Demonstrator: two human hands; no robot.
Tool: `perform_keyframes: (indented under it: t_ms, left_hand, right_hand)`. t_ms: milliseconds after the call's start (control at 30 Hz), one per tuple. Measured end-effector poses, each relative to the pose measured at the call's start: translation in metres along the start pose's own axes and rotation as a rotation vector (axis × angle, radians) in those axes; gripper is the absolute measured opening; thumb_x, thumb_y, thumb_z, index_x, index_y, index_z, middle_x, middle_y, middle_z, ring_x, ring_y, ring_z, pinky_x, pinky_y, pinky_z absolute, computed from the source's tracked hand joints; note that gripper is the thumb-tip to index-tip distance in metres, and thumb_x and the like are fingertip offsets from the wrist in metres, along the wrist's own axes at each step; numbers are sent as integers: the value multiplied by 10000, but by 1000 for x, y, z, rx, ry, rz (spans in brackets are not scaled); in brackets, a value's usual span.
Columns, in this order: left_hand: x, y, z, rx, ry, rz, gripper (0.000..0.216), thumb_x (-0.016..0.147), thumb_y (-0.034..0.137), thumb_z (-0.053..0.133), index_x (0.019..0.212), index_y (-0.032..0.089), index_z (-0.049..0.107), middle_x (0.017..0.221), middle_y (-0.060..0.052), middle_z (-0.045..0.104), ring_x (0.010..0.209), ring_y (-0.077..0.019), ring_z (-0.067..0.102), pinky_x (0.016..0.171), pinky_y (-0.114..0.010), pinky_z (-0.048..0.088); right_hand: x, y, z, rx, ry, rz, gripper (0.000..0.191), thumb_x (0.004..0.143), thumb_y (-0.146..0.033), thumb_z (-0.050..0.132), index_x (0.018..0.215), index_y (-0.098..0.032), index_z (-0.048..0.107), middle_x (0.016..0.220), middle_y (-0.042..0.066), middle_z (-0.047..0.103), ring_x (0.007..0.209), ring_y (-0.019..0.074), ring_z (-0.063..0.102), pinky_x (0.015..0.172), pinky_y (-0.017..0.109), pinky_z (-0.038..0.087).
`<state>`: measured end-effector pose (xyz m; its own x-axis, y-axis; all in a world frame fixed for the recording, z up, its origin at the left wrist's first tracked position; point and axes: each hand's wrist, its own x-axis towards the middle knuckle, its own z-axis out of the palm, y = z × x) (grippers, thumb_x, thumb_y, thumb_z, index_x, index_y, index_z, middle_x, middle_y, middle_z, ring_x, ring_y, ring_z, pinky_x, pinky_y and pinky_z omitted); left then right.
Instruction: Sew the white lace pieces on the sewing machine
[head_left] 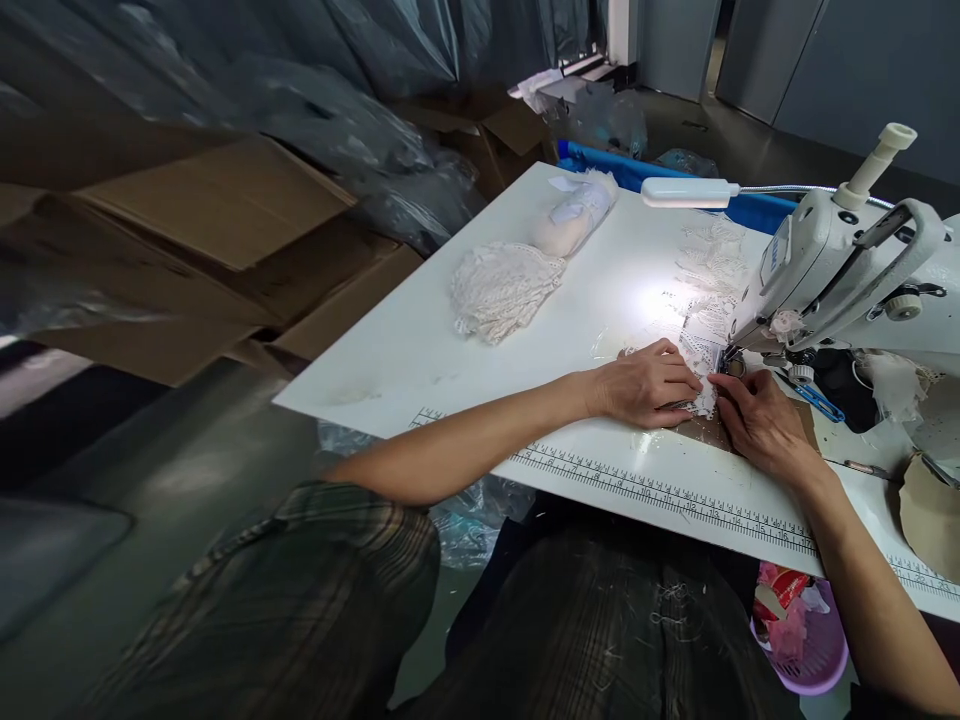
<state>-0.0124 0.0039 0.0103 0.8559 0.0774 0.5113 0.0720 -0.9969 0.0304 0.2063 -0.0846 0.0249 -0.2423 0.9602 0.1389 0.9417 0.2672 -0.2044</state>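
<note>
A piece of white lace (703, 372) lies under the needle area of a white sewing machine (840, 260). My left hand (651, 385) rests on the lace's left side, its curled fingers holding the lace down against the table. From the other side, my right hand (763, 415) grips the lace edge between thumb and index finger, close to the presser foot (726, 360). Parts of the lace are hidden beneath my fingers. More lace (712, 265) trails behind the needle on the table.
On the white table (390, 370) lie a fanned lace stack (506, 290) and a wrapped cream bundle (577, 212). A lamp (690, 193) lights the work. Blue thread snips (821, 402) lie right of my right hand. Cardboard boxes (217, 200) stand left; a purple basket (814, 660) sits below.
</note>
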Motion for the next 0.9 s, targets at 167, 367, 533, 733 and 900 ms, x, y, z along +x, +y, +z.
perform_keyframes:
  t_ms: [167, 367, 533, 733, 900]
  left_hand:
    - [-2, -3, 4, -65, -28, -73, 228, 983, 197, 507, 880, 195, 710, 1018, -40, 767, 871, -141, 690, 918, -364, 446]
    - [-1, -3, 2, -85, 108, -122, 207, 958, 196, 509, 859, 191, 690, 952, -35, 771, 829, -132, 697, 936, -357, 489]
    - [0, 0, 3, -72, 125, -36, 239, 945, 148, 489, 765, 187, 641, 991, -36, 767, 832, -115, 704, 1031, -364, 469]
    - [0, 2, 7, -37, 2, -31, 225, 947, 139, 493, 811, 185, 667, 1010, -44, 764, 900, -127, 711, 1095, -395, 460]
    - [0, 3, 5, -15, -10, -20, 246, 957, 137, 482, 812, 172, 677, 1015, -55, 760, 891, -125, 710, 1114, -416, 456]
  right_hand:
    - [-10, 23, -7, 312, 25, -125, 413, 969, -304, 393, 1297, -258, 641, 1030, 100, 624, 932, 215, 599, 845, 397, 531]
    - [-14, 25, -10, 272, -28, -299, 377, 904, -207, 471, 1139, -306, 750, 1070, 102, 609, 976, 227, 591, 859, 423, 522]
    - [-16, 16, -5, 192, 13, -361, 383, 916, -204, 473, 1172, -309, 738, 1066, 122, 596, 976, 243, 566, 855, 445, 498]
    - [-20, 11, -2, 167, 34, -305, 363, 932, -254, 482, 1183, -354, 723, 1060, 103, 588, 986, 249, 566, 859, 484, 485]
    - [-14, 18, -1, 232, 53, -212, 402, 983, -303, 403, 1298, -296, 653, 1062, 108, 581, 916, 204, 584, 785, 383, 530]
